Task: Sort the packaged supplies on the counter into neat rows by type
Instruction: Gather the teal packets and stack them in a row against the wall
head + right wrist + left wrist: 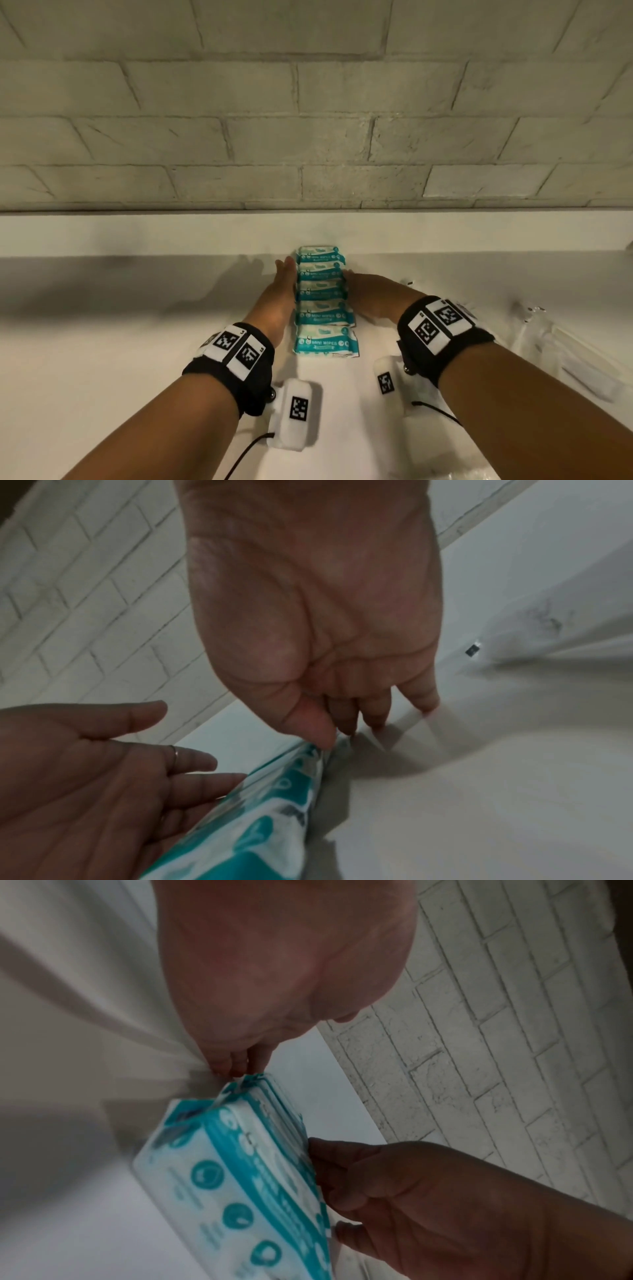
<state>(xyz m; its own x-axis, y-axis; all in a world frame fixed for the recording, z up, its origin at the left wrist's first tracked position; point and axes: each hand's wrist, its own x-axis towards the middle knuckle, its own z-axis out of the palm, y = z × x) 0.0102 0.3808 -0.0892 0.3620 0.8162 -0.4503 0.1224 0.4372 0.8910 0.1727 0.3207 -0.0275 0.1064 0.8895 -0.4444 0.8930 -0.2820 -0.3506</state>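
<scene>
At centre frame, our left hand [281, 287] and right hand [368, 291], fingers straight and grasping nothing, flank a row of wipes packs [322, 301] on the counter [137, 342]. Pressing evenly from both sides should square the edges.

Both hands [279, 294] [368, 291] flat, fingers straight.
</scene>
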